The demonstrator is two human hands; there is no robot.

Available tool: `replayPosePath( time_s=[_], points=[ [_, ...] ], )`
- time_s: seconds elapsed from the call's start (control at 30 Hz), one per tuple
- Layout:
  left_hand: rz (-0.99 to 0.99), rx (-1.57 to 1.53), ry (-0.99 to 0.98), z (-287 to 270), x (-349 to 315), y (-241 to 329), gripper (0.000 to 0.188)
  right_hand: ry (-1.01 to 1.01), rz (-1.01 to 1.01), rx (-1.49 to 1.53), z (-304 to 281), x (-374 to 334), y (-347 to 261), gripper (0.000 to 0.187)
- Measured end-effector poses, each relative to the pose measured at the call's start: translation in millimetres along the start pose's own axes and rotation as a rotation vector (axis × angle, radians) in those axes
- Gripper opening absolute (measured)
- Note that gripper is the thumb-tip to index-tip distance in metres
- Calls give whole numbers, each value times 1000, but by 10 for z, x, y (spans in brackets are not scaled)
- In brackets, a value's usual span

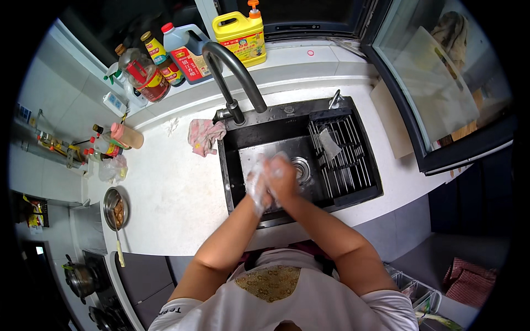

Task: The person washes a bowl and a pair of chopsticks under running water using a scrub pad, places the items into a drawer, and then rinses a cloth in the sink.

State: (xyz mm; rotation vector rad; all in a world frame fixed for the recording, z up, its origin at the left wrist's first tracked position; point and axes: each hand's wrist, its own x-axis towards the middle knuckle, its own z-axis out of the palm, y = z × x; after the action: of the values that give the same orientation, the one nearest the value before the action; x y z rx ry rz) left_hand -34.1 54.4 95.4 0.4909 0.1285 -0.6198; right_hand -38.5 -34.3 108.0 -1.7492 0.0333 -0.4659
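Note:
Over the dark sink (pixel 234 165), my left hand (pixel 258 187) and my right hand (pixel 280 174) are pressed together. White lather coats both, thickest on the left one and its wrist. Motion smears the fingers, so how they are bent does not show, nor whether anything lies between the palms. Just right of my hands is the round metal drain (pixel 301 170). The dark grey curved faucet (pixel 237 71) arches above the sink's back edge, and no water shows running from it.
A black wire rack (pixel 348 165) with a greyish pad fills the sink's right side. A pink cloth (pixel 204 137) lies left of the sink. Bottles and a yellow pump jug (pixel 240 41) line the sill. A metal bowl (pixel 115 207) sits far left; an open window (pixel 425 83) juts in at right.

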Motion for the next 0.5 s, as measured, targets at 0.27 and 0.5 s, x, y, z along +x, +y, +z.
replayPosePath(
  time_s=[0.27, 0.5],
  points=[
    [-77, -173, -174, 91, 74, 71, 38, 33, -88, 59, -70, -100, -270, 21],
    [-75, 42, 215, 367, 9, 70, 35, 138, -112, -92, -56, 126, -37, 16]
  ],
)
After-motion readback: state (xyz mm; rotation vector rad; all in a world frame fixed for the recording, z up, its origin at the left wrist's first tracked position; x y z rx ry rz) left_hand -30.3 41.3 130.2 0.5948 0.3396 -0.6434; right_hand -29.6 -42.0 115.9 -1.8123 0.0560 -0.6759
